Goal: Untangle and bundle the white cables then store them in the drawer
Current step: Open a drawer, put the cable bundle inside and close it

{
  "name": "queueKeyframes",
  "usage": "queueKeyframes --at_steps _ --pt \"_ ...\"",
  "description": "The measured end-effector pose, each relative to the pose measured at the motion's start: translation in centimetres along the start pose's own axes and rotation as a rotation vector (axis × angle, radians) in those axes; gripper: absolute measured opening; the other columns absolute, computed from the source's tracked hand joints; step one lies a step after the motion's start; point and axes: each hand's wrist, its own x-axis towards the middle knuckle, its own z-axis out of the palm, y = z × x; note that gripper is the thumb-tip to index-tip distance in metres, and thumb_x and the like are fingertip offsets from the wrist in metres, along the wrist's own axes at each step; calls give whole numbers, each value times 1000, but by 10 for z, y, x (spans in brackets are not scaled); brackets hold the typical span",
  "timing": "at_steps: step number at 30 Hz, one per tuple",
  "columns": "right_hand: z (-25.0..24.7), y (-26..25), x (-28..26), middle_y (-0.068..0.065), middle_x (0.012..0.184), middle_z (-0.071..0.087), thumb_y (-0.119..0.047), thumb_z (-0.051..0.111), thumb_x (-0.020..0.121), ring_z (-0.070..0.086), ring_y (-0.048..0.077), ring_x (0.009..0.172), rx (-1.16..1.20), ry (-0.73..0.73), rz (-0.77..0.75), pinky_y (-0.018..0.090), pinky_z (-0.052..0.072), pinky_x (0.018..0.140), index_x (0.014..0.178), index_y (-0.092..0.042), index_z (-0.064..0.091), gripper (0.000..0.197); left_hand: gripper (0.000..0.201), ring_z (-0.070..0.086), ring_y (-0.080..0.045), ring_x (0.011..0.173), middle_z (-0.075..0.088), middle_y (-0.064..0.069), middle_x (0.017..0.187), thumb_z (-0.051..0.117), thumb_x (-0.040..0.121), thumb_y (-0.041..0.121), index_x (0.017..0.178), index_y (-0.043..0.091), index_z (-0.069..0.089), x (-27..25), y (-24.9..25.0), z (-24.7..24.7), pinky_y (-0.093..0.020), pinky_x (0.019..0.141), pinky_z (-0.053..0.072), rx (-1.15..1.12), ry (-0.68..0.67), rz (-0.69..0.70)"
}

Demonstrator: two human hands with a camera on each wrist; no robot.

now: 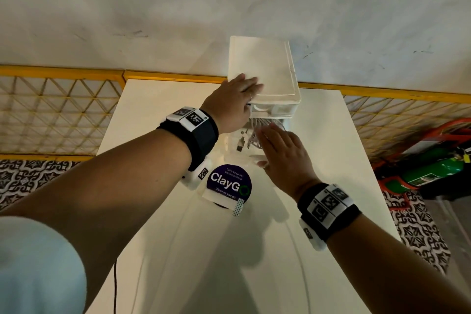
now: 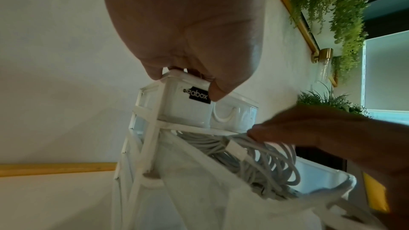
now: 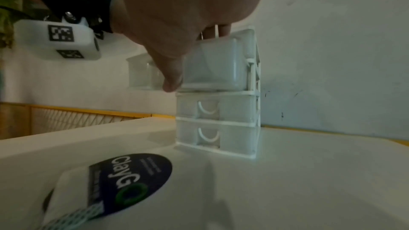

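Observation:
A white drawer unit (image 1: 262, 66) stands at the back of the white table (image 1: 331, 160), against the wall. My left hand (image 1: 237, 94) grips its top left corner, fingers flat on top and thumb on the front by the black label (image 2: 198, 96). One drawer (image 1: 235, 158) is pulled out toward me, with the coiled white cables (image 1: 251, 135) lying in it. My right hand (image 1: 280, 145) lies flat over the drawer, straight fingers (image 2: 287, 128) touching the cables (image 2: 261, 160). In the right wrist view two lower drawers (image 3: 221, 123) are closed.
A round purple ClayGo sticker (image 1: 229, 186) lies on the table in front of the unit. A yellow mesh railing (image 1: 63, 109) runs behind the table. A green extinguisher (image 1: 433, 171) lies on the floor at right. A black cord (image 1: 115, 285) hangs at the front left.

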Motion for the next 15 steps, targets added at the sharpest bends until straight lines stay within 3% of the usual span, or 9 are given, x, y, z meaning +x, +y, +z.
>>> queueKeyframes --at_steps 3,7,11,15 --pt "9 2 -9 14 141 51 -27 71 78 44 30 134 -9 57 -32 45 38 109 135 -3 50 65 58 10 -24 148 20 1 160 44 95 27 149 20 26 0 1 1 -48 117 11 -4 5 -6" --pt "8 10 10 17 137 54 -27 72 77 50 33 128 -39 10 -123 48 36 108 131 -1 53 63 65 10 -23 148 19 1 160 51 93 37 150 21 26 -1 2 0 -46 117 10 -5 7 15" --pt "9 9 6 15 134 55 -23 77 74 55 29 123 74 69 -4 42 37 110 134 -2 49 70 79 8 -22 148 16 1 161 58 86 50 151 21 22 -1 -1 -3 -45 117 10 38 -15 23" --pt "18 7 -9 13 137 54 -22 63 86 52 26 127 5 113 4 40 30 112 135 -3 48 55 88 7 -23 148 16 1 161 63 81 55 151 22 21 -1 -5 0 -49 119 12 26 -24 32"
